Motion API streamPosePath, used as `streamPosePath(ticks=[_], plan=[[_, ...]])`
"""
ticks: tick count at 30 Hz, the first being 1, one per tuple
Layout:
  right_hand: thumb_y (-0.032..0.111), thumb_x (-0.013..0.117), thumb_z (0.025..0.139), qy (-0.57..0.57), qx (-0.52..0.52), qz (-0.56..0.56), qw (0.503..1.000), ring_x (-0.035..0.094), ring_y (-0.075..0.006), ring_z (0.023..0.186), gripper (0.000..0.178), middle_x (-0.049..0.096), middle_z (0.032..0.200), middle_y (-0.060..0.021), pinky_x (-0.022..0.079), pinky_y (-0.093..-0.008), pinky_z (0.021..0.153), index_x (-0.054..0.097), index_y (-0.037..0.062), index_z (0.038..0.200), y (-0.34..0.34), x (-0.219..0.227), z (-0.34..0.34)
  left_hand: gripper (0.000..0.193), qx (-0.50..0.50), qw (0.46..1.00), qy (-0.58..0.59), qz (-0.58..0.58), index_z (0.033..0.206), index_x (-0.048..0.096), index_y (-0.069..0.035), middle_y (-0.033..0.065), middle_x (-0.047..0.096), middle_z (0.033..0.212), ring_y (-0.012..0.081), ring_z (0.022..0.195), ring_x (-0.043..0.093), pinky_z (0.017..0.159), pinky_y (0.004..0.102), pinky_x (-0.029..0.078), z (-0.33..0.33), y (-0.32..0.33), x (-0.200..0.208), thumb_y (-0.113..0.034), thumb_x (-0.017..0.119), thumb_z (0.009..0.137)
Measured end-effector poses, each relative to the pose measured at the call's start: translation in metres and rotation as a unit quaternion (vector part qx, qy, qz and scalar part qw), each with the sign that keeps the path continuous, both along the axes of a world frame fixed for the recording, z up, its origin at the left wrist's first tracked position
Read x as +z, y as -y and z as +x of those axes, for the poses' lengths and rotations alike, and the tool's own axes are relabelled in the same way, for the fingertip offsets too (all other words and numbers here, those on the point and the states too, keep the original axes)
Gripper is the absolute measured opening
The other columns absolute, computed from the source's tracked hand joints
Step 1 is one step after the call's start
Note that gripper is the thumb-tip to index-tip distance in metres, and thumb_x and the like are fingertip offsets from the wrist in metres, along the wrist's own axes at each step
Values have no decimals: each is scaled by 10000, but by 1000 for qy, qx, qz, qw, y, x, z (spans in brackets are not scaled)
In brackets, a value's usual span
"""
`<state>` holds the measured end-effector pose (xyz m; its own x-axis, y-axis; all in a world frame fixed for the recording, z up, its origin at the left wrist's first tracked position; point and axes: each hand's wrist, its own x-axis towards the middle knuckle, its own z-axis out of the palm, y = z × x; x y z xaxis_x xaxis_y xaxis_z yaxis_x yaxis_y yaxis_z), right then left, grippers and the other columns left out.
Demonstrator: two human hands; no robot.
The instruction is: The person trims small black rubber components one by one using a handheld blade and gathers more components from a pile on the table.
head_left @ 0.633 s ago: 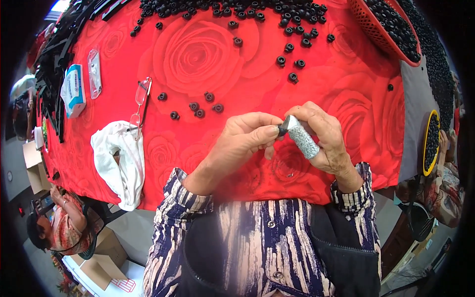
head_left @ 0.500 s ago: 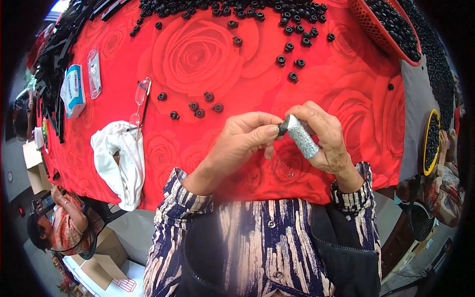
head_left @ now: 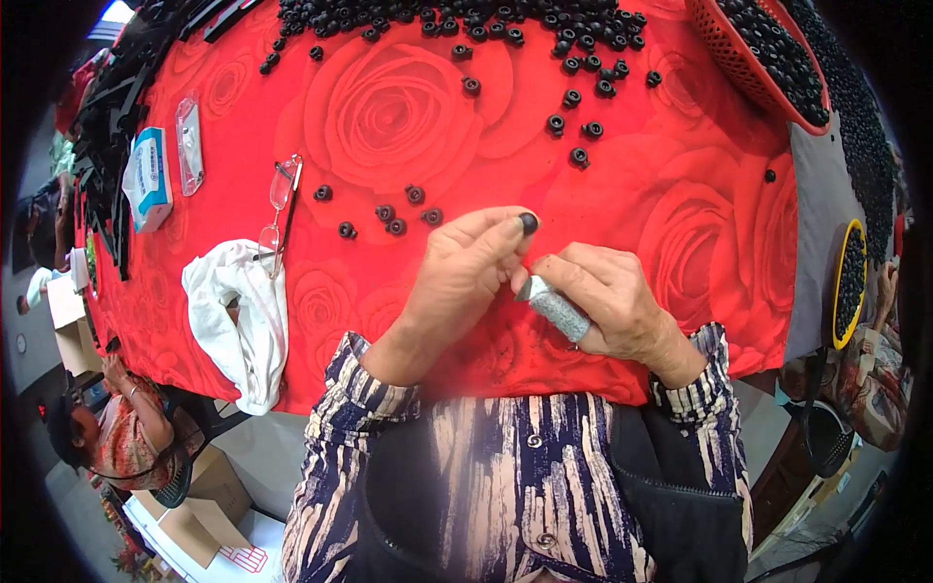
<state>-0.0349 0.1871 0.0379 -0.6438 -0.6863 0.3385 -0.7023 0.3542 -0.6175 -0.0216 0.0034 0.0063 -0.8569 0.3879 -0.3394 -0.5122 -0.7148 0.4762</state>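
Note:
My left hand (head_left: 466, 262) pinches a small round black part (head_left: 529, 223) between thumb and forefinger, above the red rose-patterned cloth. Just to its right, my right hand (head_left: 612, 301) is wrapped round a short blade whose thick handle (head_left: 558, 313) is covered in speckled silver-grey wrapping. The dark tip (head_left: 525, 290) of the blade pokes out toward my left fingers, apart from the black part. Beyond my left hand lies a small group of similar black parts (head_left: 396, 226). Farther off, a big heap of them (head_left: 457, 17) spreads along the far side.
A white cloth (head_left: 233, 321) and eyeglasses (head_left: 280, 194) lie at left, with a blue-white box (head_left: 149, 180) and a clear case (head_left: 190, 146) behind. Black strips (head_left: 112, 126) pile at far left. A red basket (head_left: 758, 78) and a yellow-rimmed tray (head_left: 849, 282) hold black parts. Other people sit at both sides.
My hands have moved apart: the left has lifted the black part up and away from the blade. My right hand has drawn the blade lower and turned it.

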Motion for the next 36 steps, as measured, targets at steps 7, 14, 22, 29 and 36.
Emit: streamPosePath(ticks=[7,14,22,29,36], plan=[[28,709,696,53,-125,-79,988,586,-216,623,350,576,751,-99,461,-297,525,575,2,1019,-9,0,-10,187,-31,999,23,12,1035,594,28,53,606,835,78,643,552,511,233,495,6,-1,2,-108,557,913],[45,737,610,-19,-80,-84,993,565,-243,577,427,583,744,-105,453,-332,511,602,-4,1012,-1,-7,-3,173,-73,996,26,44,1011,589,7,30,603,830,69,641,536,502,229,475,8,-4,-2,-135,558,918],[25,685,623,-156,-71,-71,983,505,-212,501,401,539,674,-89,377,-331,440,584,-52,1004,3,-10,0,169,-89,995,28,33,1003,593,-1,-5,556,766,56,602,486,496,231,471,8,-4,-5,-141,568,913],[0,698,608,-144,-87,-101,981,524,-226,518,377,541,675,-91,410,-331,456,587,-32,967,6,-17,0,154,-87,995,35,43,996,595,-6,-8,547,756,57,589,468,485,236,459,7,-3,-8,-132,557,916],[-4,700,634,-107,-83,-98,986,522,-233,508,316,533,672,-84,413,-323,457,580,-4,926,1,-15,-1,160,-101,993,29,49,999,591,-2,-9,532,743,56,590,466,482,233,447,4,-3,-10,-135,555,917]])
